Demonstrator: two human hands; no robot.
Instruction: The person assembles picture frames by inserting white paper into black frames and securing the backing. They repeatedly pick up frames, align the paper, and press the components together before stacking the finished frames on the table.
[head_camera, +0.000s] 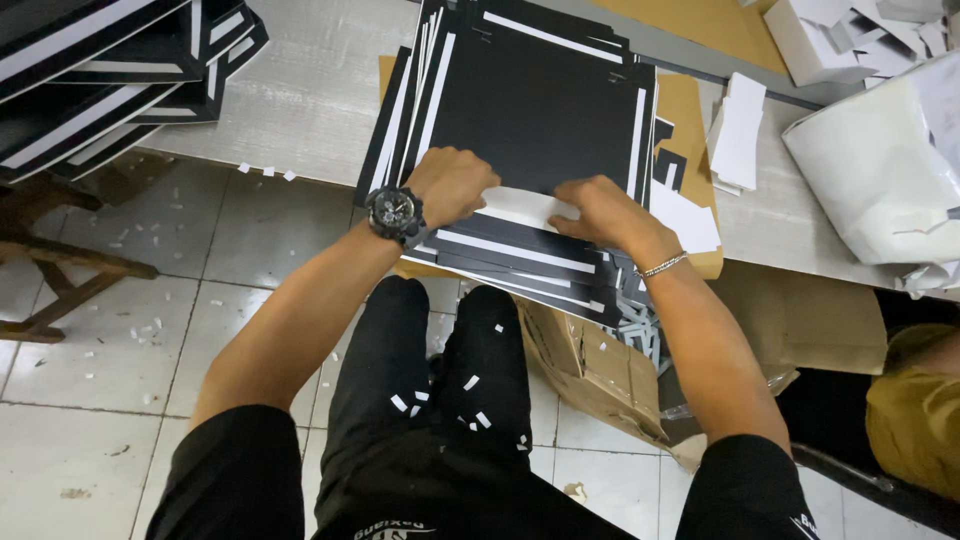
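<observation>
Hands, left (452, 185) and right (598, 212), pinch a white strip (525, 207) on stacked black sheets (535, 120).

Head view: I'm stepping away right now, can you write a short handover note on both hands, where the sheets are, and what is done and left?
Left hand, with a black wristwatch, presses the left end of a white paper strip on the top black cardboard sheet.
Right hand, with a silver bracelet, pinches the strip's right end.
That sheet tops a fanned stack of black sheets with white edge strips at the edge of the grey table.
Another black stack lies far left; loose white paper pieces lie right.
Done: lower sheets show white strips.
Left: the strip is still under both hands, and whether it is stuck down cannot be told.
</observation>
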